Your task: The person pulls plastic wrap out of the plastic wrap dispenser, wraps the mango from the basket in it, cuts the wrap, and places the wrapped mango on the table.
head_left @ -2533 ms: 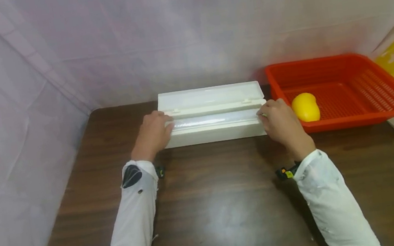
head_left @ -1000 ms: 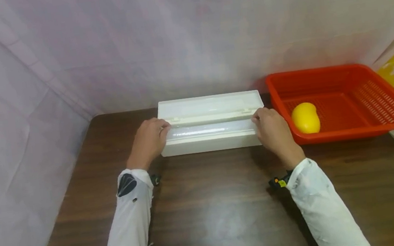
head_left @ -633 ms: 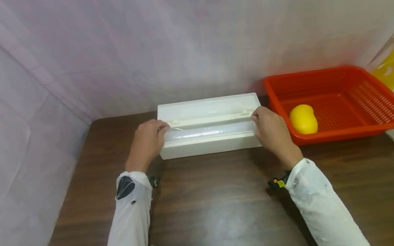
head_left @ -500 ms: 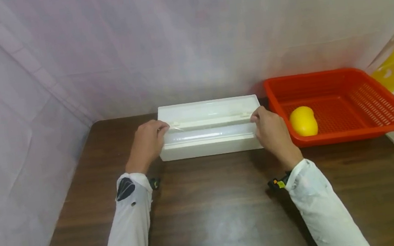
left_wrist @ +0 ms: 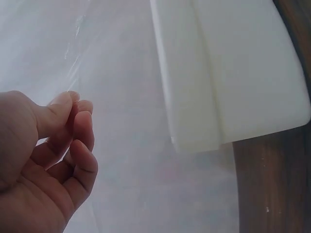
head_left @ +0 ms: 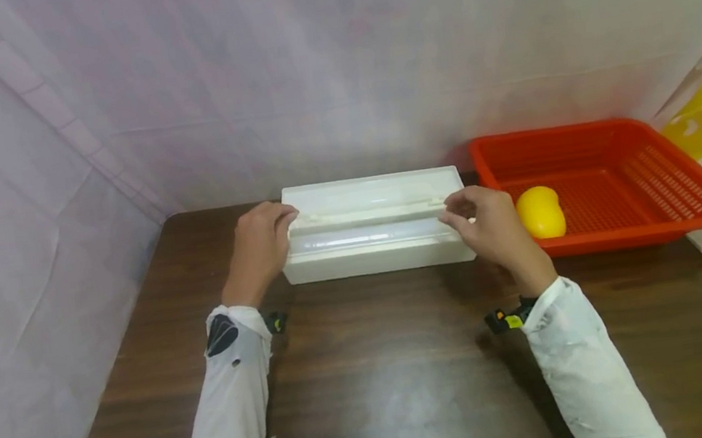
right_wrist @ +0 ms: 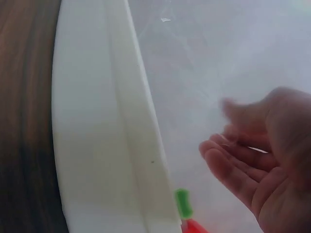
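Observation:
A long white cling film box (head_left: pixel 379 264) stands on the table with its lid (head_left: pixel 374 191) tipped back. Inside lies a roll of clear cling film (head_left: pixel 366 236). My left hand (head_left: pixel 258 243) is above the box's left end, thumb and fingertips pinching the film's edge; in the left wrist view the thin film (left_wrist: pixel 73 73) stretches up from the fingertips. Over the right end, my right hand (head_left: pixel 490 224) has its thumb and fingers parted, with nothing visibly held. A small green piece (right_wrist: pixel 183 203) shows by the box's end in the right wrist view.
A red plastic basket (head_left: pixel 623 238) sits right of the box, close to my right hand, with a yellow mango-like fruit (head_left: pixel 541 212) inside. Pale sheeting (head_left: pixel 332 68) hangs behind the brown wooden table (head_left: pixel 382 361).
My right thumb and fingers have come apart from the film edge they pinched. The left hand has risen slightly, still pinching. Earlier, both hands had lifted the film's edge off the roll.

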Motion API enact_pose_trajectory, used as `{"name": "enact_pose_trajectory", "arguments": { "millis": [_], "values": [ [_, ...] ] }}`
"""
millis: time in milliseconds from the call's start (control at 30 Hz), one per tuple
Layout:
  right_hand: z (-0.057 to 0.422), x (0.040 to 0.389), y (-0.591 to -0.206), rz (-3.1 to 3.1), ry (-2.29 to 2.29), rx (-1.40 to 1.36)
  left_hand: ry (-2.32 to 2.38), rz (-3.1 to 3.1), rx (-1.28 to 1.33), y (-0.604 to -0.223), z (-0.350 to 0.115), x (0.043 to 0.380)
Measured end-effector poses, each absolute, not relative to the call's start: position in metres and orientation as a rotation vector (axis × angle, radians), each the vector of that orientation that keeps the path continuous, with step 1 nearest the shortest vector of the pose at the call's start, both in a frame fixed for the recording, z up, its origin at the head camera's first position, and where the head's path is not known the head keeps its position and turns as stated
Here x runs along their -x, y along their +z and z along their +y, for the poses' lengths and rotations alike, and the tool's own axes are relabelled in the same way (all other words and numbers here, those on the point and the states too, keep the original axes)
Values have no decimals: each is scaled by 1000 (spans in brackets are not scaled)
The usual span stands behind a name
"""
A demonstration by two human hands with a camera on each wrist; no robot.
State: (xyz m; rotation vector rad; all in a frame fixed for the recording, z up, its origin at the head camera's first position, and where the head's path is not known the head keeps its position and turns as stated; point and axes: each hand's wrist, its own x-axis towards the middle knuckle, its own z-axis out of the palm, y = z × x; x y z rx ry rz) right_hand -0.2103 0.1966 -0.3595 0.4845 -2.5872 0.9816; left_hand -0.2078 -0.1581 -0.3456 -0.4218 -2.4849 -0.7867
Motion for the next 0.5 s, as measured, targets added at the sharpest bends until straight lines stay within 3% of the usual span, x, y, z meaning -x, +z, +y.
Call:
{"name": "enact_pose_trajectory", "arguments": {
  "millis": [500],
  "values": [
    [195, 208, -344, -2320, 911, -423, -858, -2384, 404, -330, -156, 193]
  ]
}}
